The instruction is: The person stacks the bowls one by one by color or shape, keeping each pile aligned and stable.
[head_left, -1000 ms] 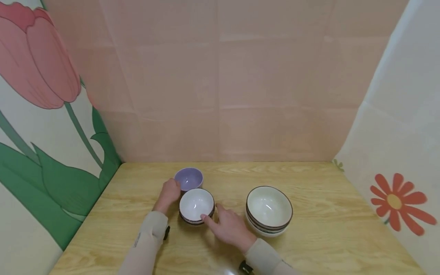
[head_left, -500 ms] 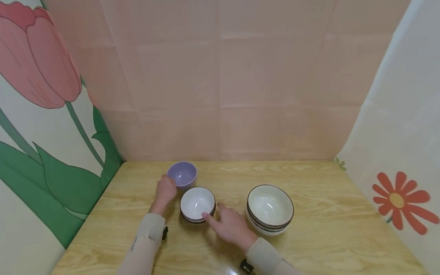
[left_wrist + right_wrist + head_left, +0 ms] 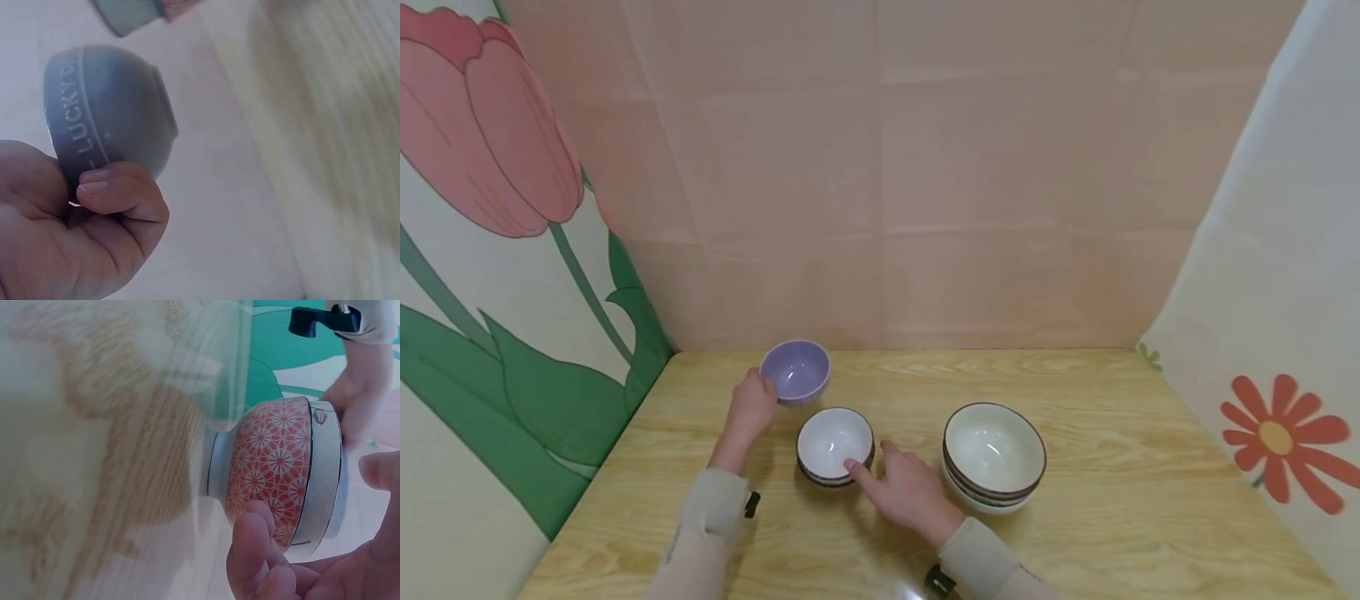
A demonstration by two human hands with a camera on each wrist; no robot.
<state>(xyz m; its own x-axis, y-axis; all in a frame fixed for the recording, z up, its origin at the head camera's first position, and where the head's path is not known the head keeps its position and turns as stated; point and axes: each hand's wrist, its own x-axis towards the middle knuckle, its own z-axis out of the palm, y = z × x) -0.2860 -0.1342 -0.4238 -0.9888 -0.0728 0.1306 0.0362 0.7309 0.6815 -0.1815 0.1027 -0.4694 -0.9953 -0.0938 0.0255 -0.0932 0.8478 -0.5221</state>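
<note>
A purple bowl is tilted and held off the tabletop at the back left; my left hand pinches its rim. Raised lettering reading "LUCKY" runs below that rim on the bowl in the left wrist view, where curled fingers press its outside. Nearer me sits a small stack of white-lined bowls. My right hand holds this stack from the right, thumb over the rim. In the right wrist view, a red flower-patterned bowl has a white-rimmed bowl nested in it, fingertips against the outer wall.
Right of my right hand stands a stack of larger cream bowls with brown rims. The wooden table ends at a pink backdrop. Flower-printed sheets flank both sides.
My left hand has moved back and left with the purple bowl, away from the small stack, and the bowl has risen off the table. The right hand has stayed at the stack.
</note>
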